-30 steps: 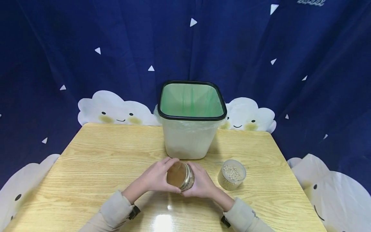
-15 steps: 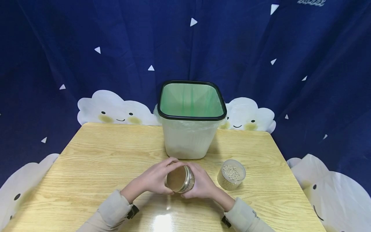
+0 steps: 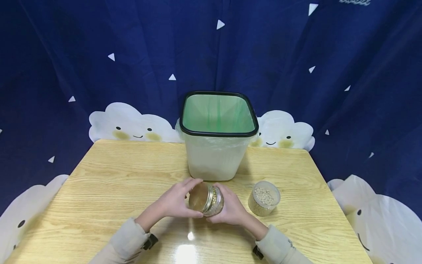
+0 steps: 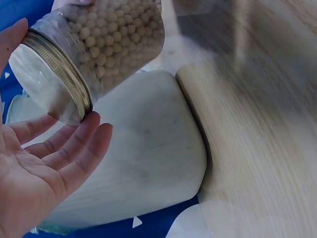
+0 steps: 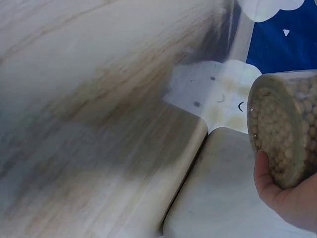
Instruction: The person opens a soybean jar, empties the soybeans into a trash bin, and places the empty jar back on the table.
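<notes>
A clear jar [image 3: 216, 202] of small round beige balls, like dried beans, is tilted with its gold-rimmed lid [image 3: 199, 198] facing left. My left hand [image 3: 173, 201] holds the lid by its rim, thumb and fingertips on opposite sides. My right hand [image 3: 230, 206] grips the jar's body from the right. In the left wrist view the lid [image 4: 47, 82] sits on the jar [image 4: 116, 39], and the palm is apart from its face. The right wrist view shows the jar's base [image 5: 272, 129] with a finger against it. Right of my right hand stands an open clear tub [image 3: 263, 198] of pale balls.
A white bin [image 3: 215, 157] with a black rim and a green-tinted inside stands just behind my hands, a plastic liner folded over its edge. The wooden table [image 3: 125, 172] ends at a dark blue curtain [image 3: 141, 55] with white cloud shapes.
My left fingers have shifted from over the lid's face back to its rim. The jar has turned slightly, so more of its filled body shows. The tub and bin have stayed put.
</notes>
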Demonstrator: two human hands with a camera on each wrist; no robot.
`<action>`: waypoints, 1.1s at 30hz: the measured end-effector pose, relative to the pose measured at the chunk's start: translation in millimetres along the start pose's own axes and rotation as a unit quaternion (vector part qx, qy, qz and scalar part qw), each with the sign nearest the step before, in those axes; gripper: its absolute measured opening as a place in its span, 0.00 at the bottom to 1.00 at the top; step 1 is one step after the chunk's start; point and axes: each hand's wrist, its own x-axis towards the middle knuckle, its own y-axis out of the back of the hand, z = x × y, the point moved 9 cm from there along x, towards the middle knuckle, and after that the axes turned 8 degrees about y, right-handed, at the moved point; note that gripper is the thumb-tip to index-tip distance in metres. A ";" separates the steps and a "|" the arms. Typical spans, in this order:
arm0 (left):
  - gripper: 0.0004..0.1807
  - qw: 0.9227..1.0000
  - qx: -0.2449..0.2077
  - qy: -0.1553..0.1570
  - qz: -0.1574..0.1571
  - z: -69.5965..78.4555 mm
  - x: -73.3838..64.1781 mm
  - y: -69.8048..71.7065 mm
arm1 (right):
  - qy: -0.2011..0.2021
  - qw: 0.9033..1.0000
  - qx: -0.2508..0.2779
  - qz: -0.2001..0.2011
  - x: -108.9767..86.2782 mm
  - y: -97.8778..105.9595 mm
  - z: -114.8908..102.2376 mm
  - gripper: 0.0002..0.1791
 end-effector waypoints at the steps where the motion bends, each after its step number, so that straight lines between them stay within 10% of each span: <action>1: 0.51 1.000 -0.002 0.000 0.002 -0.7 -1.2 1.6 | -0.005 1.000 0.011 0.002 -0.8 0.9 1.3 0.51; 15: 0.50 0.997 -0.047 0.046 0.040 -38.9 -23.1 22.4 | -0.054 0.998 0.027 0.021 -13.8 18.0 12.6 0.53; 33: 0.46 0.993 0.034 0.099 0.054 -102.0 -46.8 6.5 | -0.067 0.997 0.025 0.032 -23.8 28.1 15.1 0.54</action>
